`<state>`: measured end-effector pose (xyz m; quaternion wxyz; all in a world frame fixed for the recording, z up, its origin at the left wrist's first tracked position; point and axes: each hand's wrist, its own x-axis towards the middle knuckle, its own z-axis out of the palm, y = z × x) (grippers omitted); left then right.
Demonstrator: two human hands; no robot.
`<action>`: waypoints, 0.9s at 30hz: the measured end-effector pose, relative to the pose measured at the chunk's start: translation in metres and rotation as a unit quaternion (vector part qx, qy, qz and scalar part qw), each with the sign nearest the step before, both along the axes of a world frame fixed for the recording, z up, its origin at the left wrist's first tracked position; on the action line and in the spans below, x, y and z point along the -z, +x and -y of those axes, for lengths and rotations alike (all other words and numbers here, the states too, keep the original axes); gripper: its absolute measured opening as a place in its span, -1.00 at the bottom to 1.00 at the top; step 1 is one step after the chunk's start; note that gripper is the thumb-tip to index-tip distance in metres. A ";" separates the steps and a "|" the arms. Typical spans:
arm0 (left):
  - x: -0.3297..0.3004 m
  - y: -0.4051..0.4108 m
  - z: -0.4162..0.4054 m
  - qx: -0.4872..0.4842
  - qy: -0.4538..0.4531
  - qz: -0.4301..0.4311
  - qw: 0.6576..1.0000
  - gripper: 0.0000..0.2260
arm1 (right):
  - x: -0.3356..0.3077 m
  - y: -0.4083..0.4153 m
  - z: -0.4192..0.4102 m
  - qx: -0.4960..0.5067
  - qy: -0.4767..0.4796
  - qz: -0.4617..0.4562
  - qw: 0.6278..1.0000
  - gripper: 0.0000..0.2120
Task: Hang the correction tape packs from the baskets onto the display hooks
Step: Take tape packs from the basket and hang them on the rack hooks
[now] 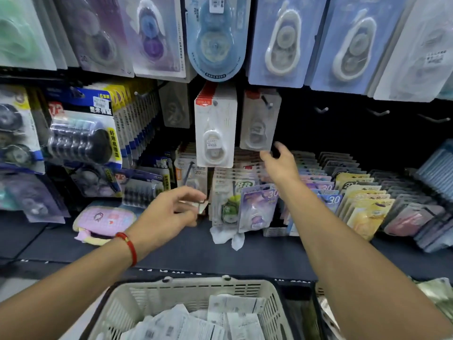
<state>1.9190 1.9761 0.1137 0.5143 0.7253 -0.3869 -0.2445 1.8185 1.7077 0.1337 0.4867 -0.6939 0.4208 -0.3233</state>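
A cream basket (247, 287) at the bottom holds several white correction tape packs (220, 320). Two white packs hang on hooks in the middle row: a sharp front one (215, 123) and a blurred one (259, 119) to its right. My right hand (279, 165) reaches up to the lower right corner of the blurred pack, thumb and fingers spread apart just below its edge. My left hand (171, 209) is lower, over the shelf, fingers curled, pinching a thin pale pack (202, 204) seen edge-on at its fingertips.
Bare hooks (378, 112) stick out of the dark back panel to the right. Large tape packs (277, 40) hang in the top row. Rows of coloured packs (355, 192) stand on the shelf. A pink pouch (105, 220) lies at left. A second, dark basket (318, 305) sits at right.
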 end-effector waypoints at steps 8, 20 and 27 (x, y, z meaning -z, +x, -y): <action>0.103 0.018 -0.142 -0.072 0.234 0.230 0.942 -0.70 | 0.086 -0.092 -0.062 -0.077 -0.272 -0.282 0.917 -0.71; 0.207 -0.013 -0.188 -0.228 0.362 0.015 0.904 -0.34 | 0.234 -0.233 -0.166 -0.170 -0.218 -0.601 0.750 -0.35; 0.210 -0.036 -0.145 -0.178 0.361 0.056 0.914 -0.24 | 0.234 -0.274 -0.156 -0.129 -0.242 -0.642 0.716 -0.37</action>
